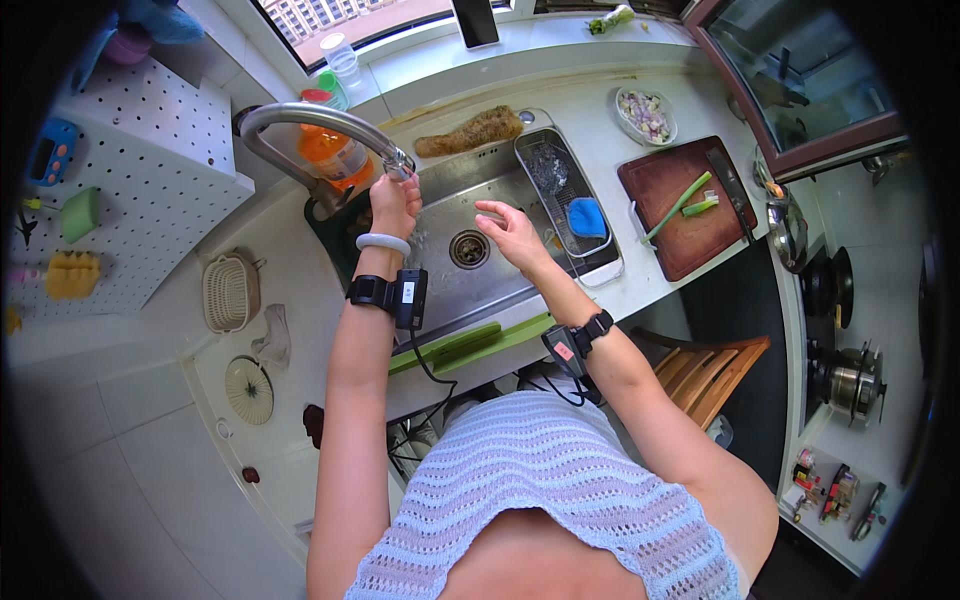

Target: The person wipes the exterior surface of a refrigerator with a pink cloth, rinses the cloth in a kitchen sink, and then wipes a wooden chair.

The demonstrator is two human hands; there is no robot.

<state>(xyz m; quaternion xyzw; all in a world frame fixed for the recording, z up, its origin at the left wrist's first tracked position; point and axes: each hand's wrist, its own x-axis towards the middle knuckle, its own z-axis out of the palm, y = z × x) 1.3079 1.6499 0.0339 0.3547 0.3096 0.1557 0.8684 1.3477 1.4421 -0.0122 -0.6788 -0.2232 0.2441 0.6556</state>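
Note:
My left hand (395, 202) is raised at the spout end of the curved metal faucet (322, 116), by the sink's left side; whether its fingers grip the spout cannot be told. With its fingers apart and nothing in them, my right hand (514, 236) hangs over the stainless steel sink (435, 292), right of the drain strainer (470, 249). A wire basket (551, 161) rests along the sink's right side and holds a blue cloth (586, 217). Behind the sink lies a long brown root vegetable (472, 131). A green plastic strip (480, 345) lines the front edge.
On the right, a brown cutting board (675, 232) bears scallion pieces (679, 204) and a knife (731, 191). A bowl of chopped onion (645, 116) stands behind it. An orange bottle (334, 157) is behind the faucet; a woven basket (229, 292) sits at left. A window frame (780, 169) juts inward.

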